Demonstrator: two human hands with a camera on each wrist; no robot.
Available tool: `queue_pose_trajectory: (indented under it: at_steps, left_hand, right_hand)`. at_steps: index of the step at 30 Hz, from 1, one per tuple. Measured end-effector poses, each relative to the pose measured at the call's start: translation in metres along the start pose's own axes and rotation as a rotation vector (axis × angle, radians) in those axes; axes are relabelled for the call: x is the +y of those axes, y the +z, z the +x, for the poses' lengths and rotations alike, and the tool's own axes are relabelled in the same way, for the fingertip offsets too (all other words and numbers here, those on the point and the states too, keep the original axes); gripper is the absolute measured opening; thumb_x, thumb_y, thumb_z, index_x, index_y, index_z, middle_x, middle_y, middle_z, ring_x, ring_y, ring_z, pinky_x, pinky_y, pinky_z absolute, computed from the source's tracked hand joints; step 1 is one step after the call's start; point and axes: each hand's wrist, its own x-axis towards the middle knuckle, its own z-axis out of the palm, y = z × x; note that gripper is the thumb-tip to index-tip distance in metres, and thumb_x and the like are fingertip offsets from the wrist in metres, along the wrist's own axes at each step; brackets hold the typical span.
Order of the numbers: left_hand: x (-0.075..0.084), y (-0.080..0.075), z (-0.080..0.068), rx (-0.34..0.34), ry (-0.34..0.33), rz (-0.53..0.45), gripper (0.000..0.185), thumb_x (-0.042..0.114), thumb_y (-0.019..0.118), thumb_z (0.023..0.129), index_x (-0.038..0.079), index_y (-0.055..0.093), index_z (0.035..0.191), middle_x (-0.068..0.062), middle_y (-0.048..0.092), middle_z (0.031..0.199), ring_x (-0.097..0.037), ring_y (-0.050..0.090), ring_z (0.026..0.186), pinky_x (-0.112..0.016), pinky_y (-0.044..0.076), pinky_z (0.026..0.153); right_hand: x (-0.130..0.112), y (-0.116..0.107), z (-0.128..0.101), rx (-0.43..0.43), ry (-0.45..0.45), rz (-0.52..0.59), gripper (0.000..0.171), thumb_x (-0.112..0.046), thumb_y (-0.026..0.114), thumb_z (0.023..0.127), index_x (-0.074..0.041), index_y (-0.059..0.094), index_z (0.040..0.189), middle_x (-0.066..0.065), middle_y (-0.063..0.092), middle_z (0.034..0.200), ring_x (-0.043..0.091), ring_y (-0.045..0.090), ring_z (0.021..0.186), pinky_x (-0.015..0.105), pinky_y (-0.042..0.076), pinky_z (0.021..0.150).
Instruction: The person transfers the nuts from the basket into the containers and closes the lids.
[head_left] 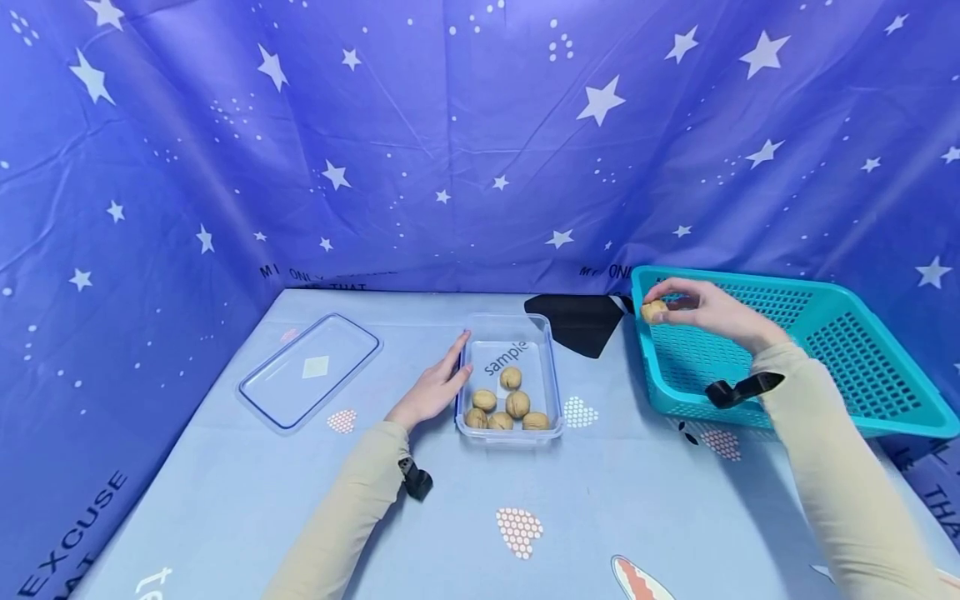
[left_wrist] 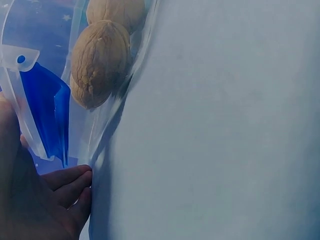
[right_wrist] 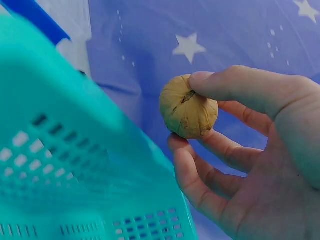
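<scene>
Right hand (head_left: 708, 312) pinches walnut (head_left: 653, 311) above basket (head_left: 847, 367); left hand (head_left: 435, 387), fingers straight, rests against container (head_left: 551, 367)

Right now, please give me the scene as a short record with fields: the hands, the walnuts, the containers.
right hand: right hand pinches one walnut over the left rim of the basket
left hand: left hand lies flat against the left wall of the box, fingers straight
box: clear, open, five walnuts inside, a "sample" label on the bottom
lid: lid lies apart, to the left of the box
basket: teal, perforated, at the right of the table; no walnuts visible inside
</scene>
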Motion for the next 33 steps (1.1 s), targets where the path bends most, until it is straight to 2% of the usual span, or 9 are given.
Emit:
queue_pose_trajectory:
  at_steps: [2, 8, 11, 16, 19, 27, 33]
  left_hand:
    - [-0.001, 0.000, 0.000, 0.000, 0.000, -0.004, 0.061, 0.044, 0.035, 0.104, 0.034, 0.007, 0.156, 0.000, 0.017, 0.158, -0.036, 0.026, 0.139, -0.055, 0.023, 0.111]
    - [-0.002, 0.001, 0.000, 0.006, 0.001, -0.013, 0.061, 0.042, 0.036, 0.104, 0.032, 0.008, 0.157, 0.000, 0.017, 0.158, -0.036, 0.026, 0.139, -0.055, 0.022, 0.112]
    - [-0.002, 0.001, -0.001, 0.014, 0.000, -0.019, 0.060, 0.039, 0.037, 0.104, 0.033, 0.008, 0.157, 0.000, 0.017, 0.158, -0.036, 0.026, 0.140, -0.055, 0.022, 0.112]
    - [-0.002, 0.002, -0.001, 0.024, -0.002, -0.018, 0.059, 0.037, 0.038, 0.105, 0.036, 0.007, 0.156, 0.002, 0.016, 0.158, -0.035, 0.026, 0.140, -0.055, 0.022, 0.111]
    - [-0.001, 0.002, -0.001, 0.019, -0.007, -0.008, 0.059, 0.038, 0.037, 0.105, 0.040, 0.005, 0.155, 0.003, 0.016, 0.158, -0.034, 0.026, 0.140, -0.054, 0.023, 0.112]
    - [-0.001, 0.001, 0.000, 0.016, 0.001, -0.021, 0.060, 0.042, 0.036, 0.104, 0.031, 0.009, 0.157, 0.000, 0.017, 0.159, -0.036, 0.026, 0.139, -0.055, 0.023, 0.111]
    - [-0.001, 0.001, 0.001, 0.017, -0.002, -0.030, 0.060, 0.040, 0.037, 0.104, 0.031, 0.009, 0.157, 0.000, 0.016, 0.159, -0.035, 0.026, 0.140, -0.055, 0.022, 0.112]
  right_hand:
    - [-0.004, 0.006, 0.003, -0.017, -0.014, 0.007, 0.031, -0.016, 0.063, 0.096, -0.003, 0.058, 0.123, 0.012, 0.052, 0.126, 0.032, 0.057, 0.108, 0.046, 0.047, 0.090]
    - [-0.019, 0.026, 0.010, -0.094, -0.053, 0.040, 0.033, -0.019, 0.066, 0.094, -0.006, 0.058, 0.123, 0.013, 0.052, 0.125, 0.031, 0.060, 0.100, 0.041, 0.051, 0.084]
    - [-0.025, 0.037, 0.014, -0.113, -0.084, 0.037, 0.030, -0.018, 0.067, 0.093, -0.008, 0.060, 0.121, 0.012, 0.053, 0.122, 0.029, 0.059, 0.098, 0.044, 0.051, 0.082]
    - [-0.030, 0.053, 0.022, -0.154, -0.156, 0.039, 0.027, -0.013, 0.067, 0.092, -0.006, 0.061, 0.118, 0.013, 0.058, 0.114, 0.029, 0.058, 0.096, 0.035, 0.053, 0.081]
    - [-0.032, 0.063, 0.026, -0.181, -0.198, 0.046, 0.026, -0.010, 0.067, 0.092, -0.004, 0.062, 0.116, 0.012, 0.058, 0.115, 0.028, 0.057, 0.097, 0.030, 0.052, 0.082]
    - [-0.038, 0.087, 0.035, -0.237, -0.252, 0.079, 0.026, -0.002, 0.066, 0.090, -0.004, 0.061, 0.116, 0.013, 0.058, 0.117, 0.027, 0.059, 0.101, 0.034, 0.053, 0.086]
    - [-0.040, 0.106, 0.041, -0.251, -0.291, 0.038, 0.025, -0.005, 0.068, 0.089, -0.005, 0.062, 0.114, 0.011, 0.057, 0.116, 0.025, 0.059, 0.098, 0.033, 0.053, 0.080]
